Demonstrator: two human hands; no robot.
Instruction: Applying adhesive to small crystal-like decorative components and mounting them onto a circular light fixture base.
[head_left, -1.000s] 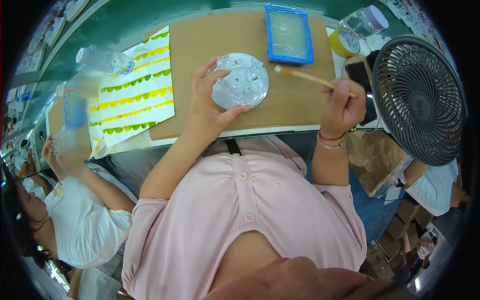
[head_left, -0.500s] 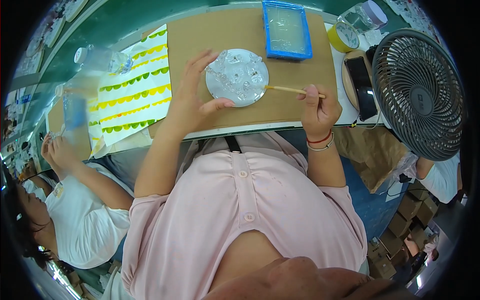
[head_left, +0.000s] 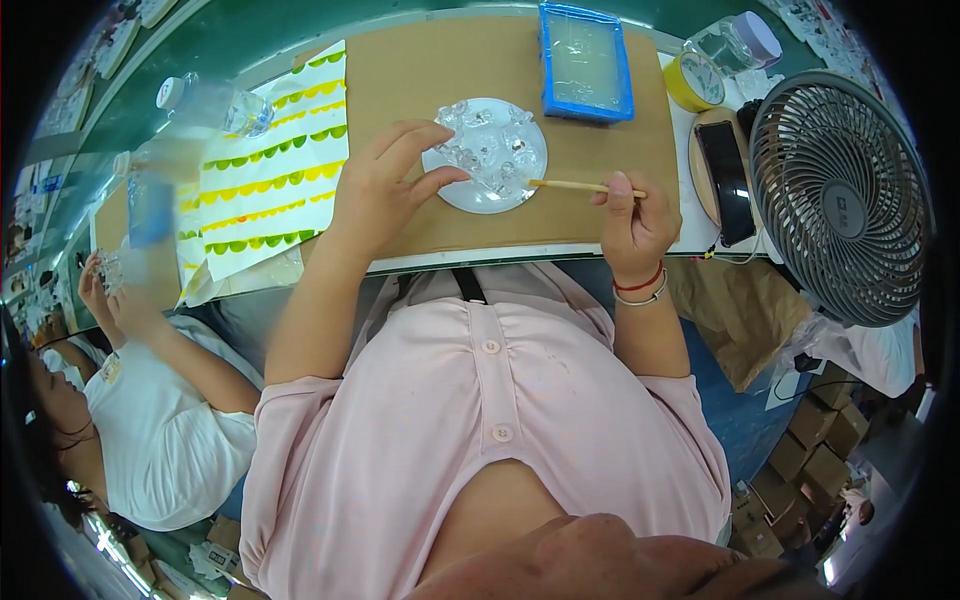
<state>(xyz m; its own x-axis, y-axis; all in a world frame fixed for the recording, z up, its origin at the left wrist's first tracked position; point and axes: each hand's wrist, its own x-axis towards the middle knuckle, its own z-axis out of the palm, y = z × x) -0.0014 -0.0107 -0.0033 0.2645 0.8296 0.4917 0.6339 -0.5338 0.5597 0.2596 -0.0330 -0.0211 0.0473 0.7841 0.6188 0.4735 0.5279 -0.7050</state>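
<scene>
A white round plate [head_left: 492, 203] lies on brown cardboard with several clear, glassy pieces [head_left: 517, 147] on it. My left hand [head_left: 390, 180] reaches over the plate's left rim, thumb and fingers apart around some of the clear pieces; whether the fingertips touch them I cannot tell. In my right hand [head_left: 642, 225] is a thin wooden stick [head_left: 575, 185], pinched near its right end. Its darker tip points left and meets the plate's right edge, close to the clear pieces.
Beyond the plate lies a blue-framed tray [head_left: 587, 70]. At right are yellow tape [head_left: 694, 82], a lidded clear jar [head_left: 722, 45], a phone [head_left: 722, 180] and a black fan [head_left: 840, 200]. Patterned paper [head_left: 275, 160] and a bottle [head_left: 215, 107] lie left, near a co-worker's hands [head_left: 125, 300].
My left hand's fingers have come down and closer together over the plate's left side. The right hand holds the stick almost as before. The whole view has shifted slightly.
</scene>
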